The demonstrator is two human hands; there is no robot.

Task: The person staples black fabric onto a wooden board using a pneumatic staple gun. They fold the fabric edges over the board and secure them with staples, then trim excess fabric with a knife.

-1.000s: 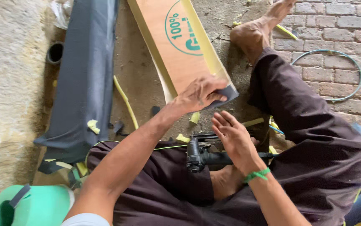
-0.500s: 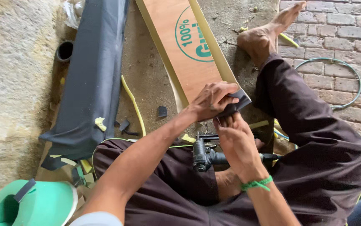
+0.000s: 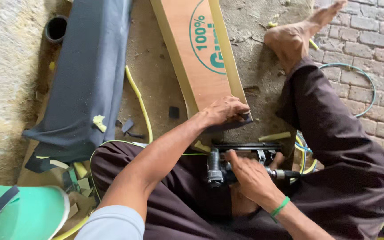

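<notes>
At the far left a green container [image 3: 23, 213] sits at the bottom corner, and a long dark grey padded panel [image 3: 85, 75] lies along the floor [image 3: 156, 84] with yellow foam scraps [image 3: 98, 122] beside it. Toward the middle, a wooden board [image 3: 201, 53] with a green printed oval lies flat. The left hand [image 3: 225, 111] rests curled on the board's near end, fingers bent down over a strip of dark fabric [image 3: 232, 123] at its edge, pressing it there. Just right and nearer the body, the right hand [image 3: 249, 175] closes loosely over a black pneumatic stapler [image 3: 221, 169] in the lap, fingers partly wrapped round it.
</notes>
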